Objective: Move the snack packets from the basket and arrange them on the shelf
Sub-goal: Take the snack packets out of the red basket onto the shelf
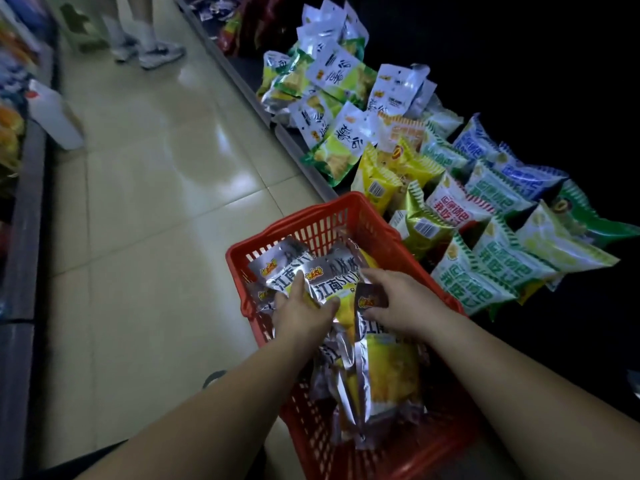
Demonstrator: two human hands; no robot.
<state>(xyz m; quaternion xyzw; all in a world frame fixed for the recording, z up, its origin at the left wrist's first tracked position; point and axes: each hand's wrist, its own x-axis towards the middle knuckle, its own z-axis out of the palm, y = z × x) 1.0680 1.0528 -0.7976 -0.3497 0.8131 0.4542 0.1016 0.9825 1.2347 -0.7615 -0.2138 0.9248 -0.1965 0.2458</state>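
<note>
A low shelf (249,91) runs along the right, piled with green, yellow and blue bags (498,268). Just beside its edge sits the red basket (322,228), holding silver-and-yellow snack packets (391,372). Inside it, the left hand (304,313) grips one crumpled packet and the right hand (398,303) pinches another's dark corner.

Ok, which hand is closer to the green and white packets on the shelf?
Right. The right hand is in the basket on the side next to the green and white packets; the left hand is on the silver packets toward the aisle side.
</note>
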